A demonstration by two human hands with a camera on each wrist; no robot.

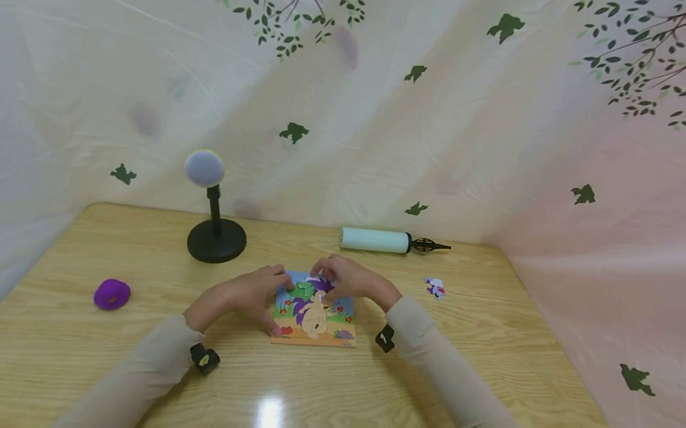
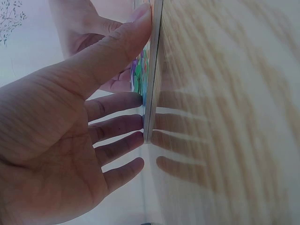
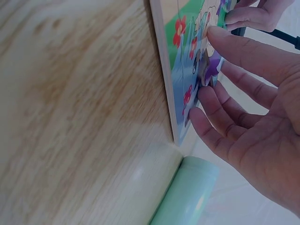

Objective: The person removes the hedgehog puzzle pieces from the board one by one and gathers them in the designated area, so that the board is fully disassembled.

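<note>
A jigsaw puzzle board [image 1: 309,340] with a bright cartoon picture lies flat on the wooden table, between both hands in the head view. My left hand [image 1: 251,293] rests along its left side, the thumb [image 2: 129,35] on the near corner and the straight fingers touching the far part of that edge. Over the board's upper right, my right hand [image 1: 350,278] pinches a puzzle piece [image 3: 204,70] between thumb and fingers. The piece stands tilted from the picture, its thick edge showing beside a purple area. A loose puzzle piece [image 1: 435,288] lies right of the board.
Behind the board lies a pale blue hand pump [image 1: 374,240] with a black nozzle. A grey ball-headed microphone [image 1: 204,169] on a round black base stands back left. At the far left sits a purple lump [image 1: 112,294]. A leaf-printed curtain [image 1: 353,105] hangs behind the table.
</note>
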